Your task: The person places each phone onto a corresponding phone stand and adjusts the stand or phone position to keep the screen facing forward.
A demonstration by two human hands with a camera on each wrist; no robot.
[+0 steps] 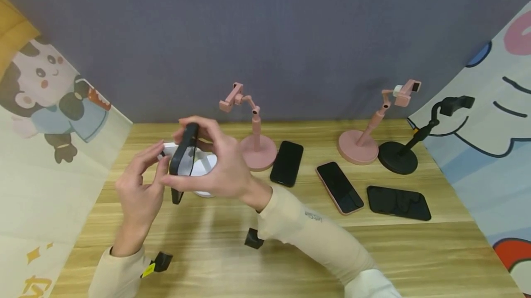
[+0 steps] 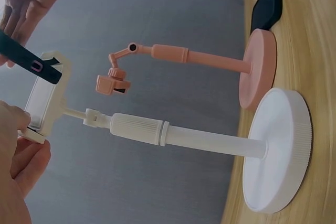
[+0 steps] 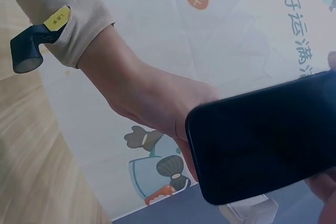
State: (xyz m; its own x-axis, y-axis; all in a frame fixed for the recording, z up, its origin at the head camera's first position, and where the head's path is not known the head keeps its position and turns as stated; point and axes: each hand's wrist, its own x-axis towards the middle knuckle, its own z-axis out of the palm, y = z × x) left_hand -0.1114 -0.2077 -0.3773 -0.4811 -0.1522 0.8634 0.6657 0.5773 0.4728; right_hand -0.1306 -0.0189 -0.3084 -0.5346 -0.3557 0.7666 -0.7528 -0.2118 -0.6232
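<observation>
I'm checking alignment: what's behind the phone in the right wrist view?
Part of the white holder shows below the phone, and part of the left hand beside it. The phone covers more, including the left fingertips.

In front of you: one wooden tabletop, backed by one grey wall. Near your centre: one pink stand, a black phone lying beside its round base. Further to your right: a second pink stand and, just beside it, one black stand. Nearer you: one pink-edged phone, aslant; one dark phone, crosswise. Your left: a wall-printed cartoon figure.
</observation>
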